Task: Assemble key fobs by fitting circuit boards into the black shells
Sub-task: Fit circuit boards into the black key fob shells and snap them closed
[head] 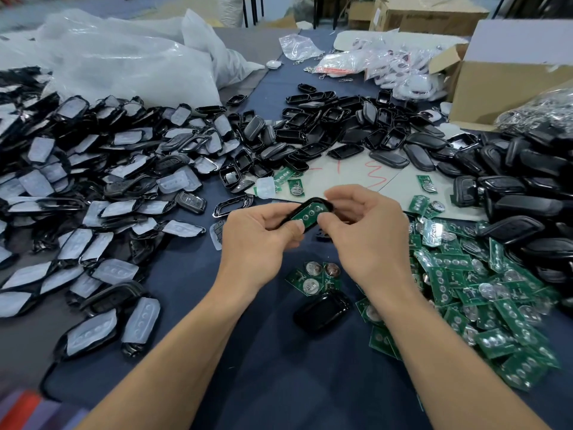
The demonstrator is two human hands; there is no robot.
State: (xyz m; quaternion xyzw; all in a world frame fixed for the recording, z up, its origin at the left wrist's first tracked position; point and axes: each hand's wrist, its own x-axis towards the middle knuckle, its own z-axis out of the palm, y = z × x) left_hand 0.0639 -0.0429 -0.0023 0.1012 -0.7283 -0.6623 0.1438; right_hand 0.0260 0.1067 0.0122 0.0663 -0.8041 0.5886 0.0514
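Above the middle of the table I hold a black shell (319,203) with a green circuit board (308,214) lying inside it. My left hand (257,240) grips the shell's lower left end, thumb on the board. My right hand (367,234) pinches its right side, thumb pressing the board's edge. A heap of loose green circuit boards (483,293) lies to the right. Empty black shells (325,131) are piled behind my hands. A closed black fob (322,310) rests on the cloth below my wrists, with three boards (316,276) beside it.
Shells fitted with clear rubber pads (93,187) cover the left of the table. Black back covers (533,187) are stacked at the right. White plastic bags (124,57) and a cardboard box (508,79) stand at the back. A white sheet with red marks (356,178) lies beyond my hands.
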